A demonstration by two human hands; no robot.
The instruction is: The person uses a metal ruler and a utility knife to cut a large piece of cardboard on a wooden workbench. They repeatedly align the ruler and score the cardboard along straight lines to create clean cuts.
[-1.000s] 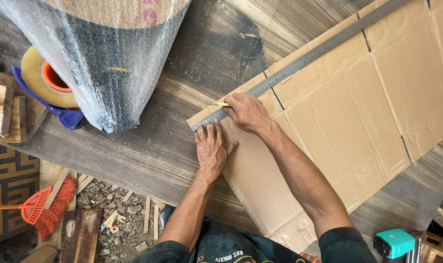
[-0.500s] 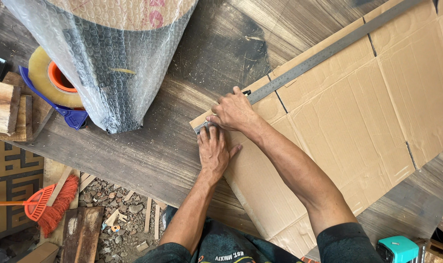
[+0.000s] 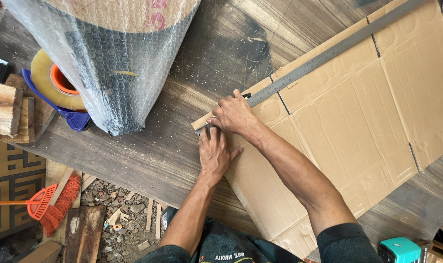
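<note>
Head view: the right hand [image 3: 235, 115], clenched around a dark-tipped pencil, has slid down the ruler [image 3: 323, 54] to the cardboard's [image 3: 358, 126] near-left corner. The left hand [image 3: 212, 152] stays released, flat on the ruler's end, so the line looks nearly drawn.

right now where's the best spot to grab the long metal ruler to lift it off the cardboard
Grip the metal ruler at its bare middle stretch, pinching its two long edges from above. It lies flat and thin on the cardboard, and both hands, left hand and right hand, cover its near end.
</note>
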